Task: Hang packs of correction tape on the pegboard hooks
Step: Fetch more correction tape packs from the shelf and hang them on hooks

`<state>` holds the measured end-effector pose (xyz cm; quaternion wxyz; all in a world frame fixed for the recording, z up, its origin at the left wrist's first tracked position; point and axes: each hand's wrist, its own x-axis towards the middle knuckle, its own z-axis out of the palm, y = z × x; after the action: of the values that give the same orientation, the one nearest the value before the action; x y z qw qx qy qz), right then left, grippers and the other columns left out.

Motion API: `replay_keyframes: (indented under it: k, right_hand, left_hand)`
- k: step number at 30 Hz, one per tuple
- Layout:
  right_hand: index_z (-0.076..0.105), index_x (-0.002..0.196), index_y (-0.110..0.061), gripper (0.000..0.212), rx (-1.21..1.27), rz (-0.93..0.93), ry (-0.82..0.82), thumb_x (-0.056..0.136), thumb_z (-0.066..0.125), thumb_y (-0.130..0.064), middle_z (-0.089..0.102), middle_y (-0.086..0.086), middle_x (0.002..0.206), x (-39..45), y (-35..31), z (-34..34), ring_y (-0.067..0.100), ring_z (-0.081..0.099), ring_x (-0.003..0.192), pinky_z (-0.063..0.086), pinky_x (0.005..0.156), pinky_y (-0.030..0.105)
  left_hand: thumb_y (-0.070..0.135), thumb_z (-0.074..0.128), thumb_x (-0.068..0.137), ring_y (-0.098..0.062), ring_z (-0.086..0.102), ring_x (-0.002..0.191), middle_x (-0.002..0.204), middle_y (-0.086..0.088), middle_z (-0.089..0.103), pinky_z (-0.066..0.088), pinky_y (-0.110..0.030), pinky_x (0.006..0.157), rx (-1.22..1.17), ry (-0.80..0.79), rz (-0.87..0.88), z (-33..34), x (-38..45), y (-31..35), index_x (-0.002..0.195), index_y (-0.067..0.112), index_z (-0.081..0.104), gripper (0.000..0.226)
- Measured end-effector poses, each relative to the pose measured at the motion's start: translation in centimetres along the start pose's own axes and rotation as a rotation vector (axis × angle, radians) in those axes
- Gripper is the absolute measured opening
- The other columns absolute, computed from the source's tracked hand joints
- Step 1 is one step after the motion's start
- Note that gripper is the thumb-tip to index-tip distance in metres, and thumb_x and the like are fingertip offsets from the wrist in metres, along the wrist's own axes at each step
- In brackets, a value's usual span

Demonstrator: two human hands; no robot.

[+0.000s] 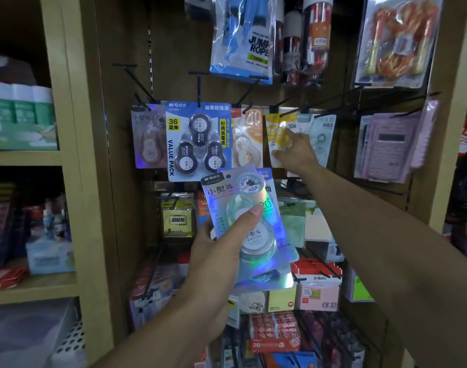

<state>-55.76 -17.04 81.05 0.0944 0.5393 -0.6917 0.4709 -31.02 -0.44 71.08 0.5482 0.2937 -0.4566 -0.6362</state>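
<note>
A holographic M&G pack (243, 221) is gripped in the left hand (221, 251), thumb across its blister, below the hooks; a yellow pack (280, 139), marked "30m", is touched, perhaps pinched, by the right hand (297, 152) on its hook; "36", "VALUE PACK" is read on the blue pack (198, 139).

We hold a pack (247, 221) in our left hand (216, 251), in front of the pegboard (126, 123), below the hook row. On that row, from the left, hang a single pack (147, 139), the value pack (198, 140), a third pack (249, 139) and a fourth (279, 134), which our right hand (297, 151) touches. A calculator (386, 147) hangs towards the right edge, a jump rope (243, 38) above the row, sticky notes (178, 219) below it.
</note>
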Motion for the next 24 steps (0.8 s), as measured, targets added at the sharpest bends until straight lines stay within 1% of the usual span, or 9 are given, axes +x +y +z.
replay_keyframes:
  k: [2,5,8,10,12,14,16,19,24]
  right_hand:
    - [0.032,0.156,-0.027,0.079,-0.039,0.025,0.006,0.089,0.071,-0.04,0.034,0.01,0.155,0.8,0.1,0.5,0.042,0.044,0.136,0.04,0.112,0.051]
    - [0.041,0.153,-0.028,0.072,0.032,0.086,0.173,0.089,0.071,-0.041,0.039,0.008,0.156,-0.6,-0.8,0.6,0.038,0.034,0.143,0.037,0.112,0.055]
    - [0.051,0.148,-0.026,0.058,0.43,0.005,0.315,0.093,0.069,-0.033,0.045,0.001,0.155,-6.1,-2.7,-1.1,0.022,0.036,0.144,0.035,0.116,0.039]
    - [0.056,0.144,-0.028,0.048,0.665,-0.057,0.212,0.097,0.066,-0.03,0.055,-0.008,0.146,-12.1,-4.2,-2.8,0.005,0.05,0.132,0.041,0.106,0.021]
    - [0.059,0.141,-0.03,0.043,0.733,-0.13,0.055,0.098,0.064,-0.032,0.062,-0.014,0.136,-18.5,-5.0,-4.0,-0.008,0.058,0.119,0.046,0.093,0.009]
    - [0.057,0.141,-0.036,0.045,0.695,-0.218,-0.093,0.096,0.063,-0.04,0.059,-0.02,0.136,-23.9,-5.0,-4.4,-0.012,0.055,0.121,0.045,0.096,0.01]
    - [0.046,0.145,-0.048,0.057,0.583,-0.286,-0.26,0.09,0.06,-0.053,0.041,-0.032,0.149,-27.4,-5.0,-4.4,-0.015,0.036,0.137,0.038,0.109,0.017]
    - [0.023,0.152,-0.056,0.076,0.393,-0.304,-0.341,0.085,0.059,-0.061,0.018,-0.038,0.157,-29.3,-4.5,-3.9,-0.02,0.009,0.144,0.024,0.115,0.013]
    - [0.025,0.158,-0.039,0.081,0.334,-0.255,-0.238,0.087,0.057,-0.061,0.024,-0.031,0.157,-28.9,-3.8,-3.0,-0.018,0.013,0.144,0.021,0.117,0.013]
  left_hand:
    - [0.022,0.074,0.081,-0.005,0.038,0.057,0.096,0.006,0.042,0.036,-0.015,0.052,-0.021,0.081,-0.016,-0.5,2.0,0.1,0.127,0.013,0.049,0.053]
    - [0.032,0.069,0.085,-0.012,0.062,0.072,0.11,-0.007,0.071,0.05,-0.016,0.058,0.09,0.11,-0.072,-1.7,2.9,-0.9,0.097,0.027,0.057,0.018]
    - [0.035,0.068,0.085,-0.006,0.07,0.07,0.107,0.002,0.076,0.052,-0.013,0.049,0.042,0.055,-0.083,-1.7,3.6,-0.9,0.11,0.029,0.065,0.026]
    - [0.04,0.065,0.086,-0.006,0.067,0.075,0.119,0.0,0.071,0.053,-0.015,0.054,0.058,-0.034,-0.045,-2.3,3.1,-1.5,0.121,0.028,0.062,0.037]
    - [0.046,0.08,0.069,-0.015,0.074,0.089,0.107,0.004,0.076,0.06,-0.038,0.074,0.061,-0.054,-0.018,-1.9,2.2,-2.1,0.113,0.034,0.066,0.048]
    - [0.052,0.084,0.059,-0.023,0.074,0.093,0.099,0.004,0.077,0.055,-0.054,0.085,0.012,-0.068,-0.021,-2.5,0.8,-3.0,0.115,0.033,0.065,0.061]
    - [0.054,0.082,0.06,-0.02,0.074,0.087,0.094,0.004,0.076,0.056,-0.051,0.083,0.015,-0.104,0.013,-2.5,1.0,-3.4,0.125,0.029,0.059,0.073]
    - [0.063,0.078,0.061,-0.02,0.073,0.098,0.115,0.001,0.072,0.058,-0.04,0.081,-0.018,-0.072,-0.013,-1.7,1.3,-3.8,0.135,0.028,0.051,0.086]
    - [0.092,0.046,0.056,-0.021,0.074,0.096,0.104,0.002,0.076,0.056,-0.044,0.087,-0.02,-0.005,-0.01,-0.5,1.2,-4.1,0.117,0.034,0.065,0.086]
